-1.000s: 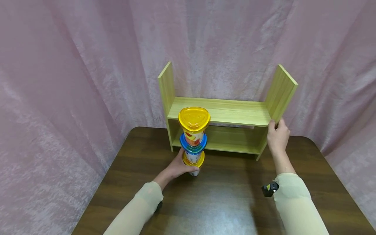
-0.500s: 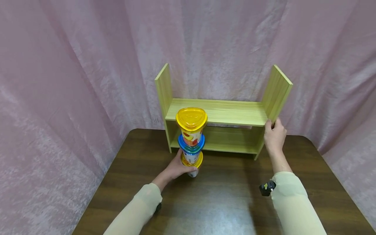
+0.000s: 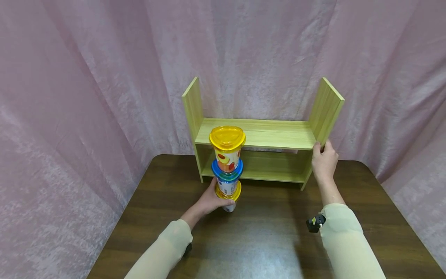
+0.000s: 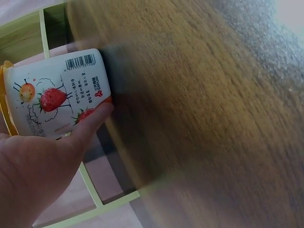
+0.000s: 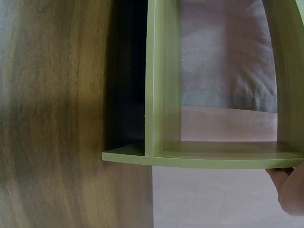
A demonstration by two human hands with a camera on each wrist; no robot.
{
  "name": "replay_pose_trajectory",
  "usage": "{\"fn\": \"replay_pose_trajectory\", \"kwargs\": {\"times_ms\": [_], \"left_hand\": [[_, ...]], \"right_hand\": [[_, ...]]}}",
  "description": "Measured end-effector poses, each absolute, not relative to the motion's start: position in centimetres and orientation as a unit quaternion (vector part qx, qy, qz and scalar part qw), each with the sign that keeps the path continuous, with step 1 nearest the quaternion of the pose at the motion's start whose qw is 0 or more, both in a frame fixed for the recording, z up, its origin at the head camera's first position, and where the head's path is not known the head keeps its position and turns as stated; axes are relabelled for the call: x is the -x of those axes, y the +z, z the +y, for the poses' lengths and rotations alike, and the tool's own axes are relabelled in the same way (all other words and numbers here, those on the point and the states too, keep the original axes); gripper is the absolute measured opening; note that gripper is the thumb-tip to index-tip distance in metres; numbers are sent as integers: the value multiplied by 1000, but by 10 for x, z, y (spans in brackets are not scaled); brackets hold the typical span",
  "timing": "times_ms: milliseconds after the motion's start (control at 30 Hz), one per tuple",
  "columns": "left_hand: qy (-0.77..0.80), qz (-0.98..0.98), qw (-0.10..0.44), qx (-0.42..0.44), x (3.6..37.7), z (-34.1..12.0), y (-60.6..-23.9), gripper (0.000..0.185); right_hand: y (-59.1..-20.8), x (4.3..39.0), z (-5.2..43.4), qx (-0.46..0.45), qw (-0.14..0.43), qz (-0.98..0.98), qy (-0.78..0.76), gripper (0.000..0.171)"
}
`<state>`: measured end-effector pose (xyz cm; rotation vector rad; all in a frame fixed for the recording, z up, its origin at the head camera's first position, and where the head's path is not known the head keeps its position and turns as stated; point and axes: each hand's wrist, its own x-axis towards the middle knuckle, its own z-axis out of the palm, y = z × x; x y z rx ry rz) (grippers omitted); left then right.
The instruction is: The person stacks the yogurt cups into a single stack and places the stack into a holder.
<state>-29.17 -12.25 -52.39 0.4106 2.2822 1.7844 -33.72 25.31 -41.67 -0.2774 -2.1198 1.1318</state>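
Centrally, a light-green two-tier wooden shelf [image 3: 259, 145] stands at the dark wooden counter's [image 3: 271, 232] back edge; the right hand [image 3: 324, 162] clasps its right upright. Just left-front, a vertical stack of three lidded printed plastic cups [image 3: 227, 166] stands, the left hand [image 3: 210, 199] grasping the lowest. Strawberry drawings and a barcode show; the writing is illegible.
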Motion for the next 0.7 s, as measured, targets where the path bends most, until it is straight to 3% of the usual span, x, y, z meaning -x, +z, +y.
{"fn": "replay_pose_trajectory", "kwargs": {"times_ms": [700], "left_hand": [[597,778,110,-160,292,-119,-514,96]], "right_hand": [[-418,339,246,113,352,-818,440,31]]}}
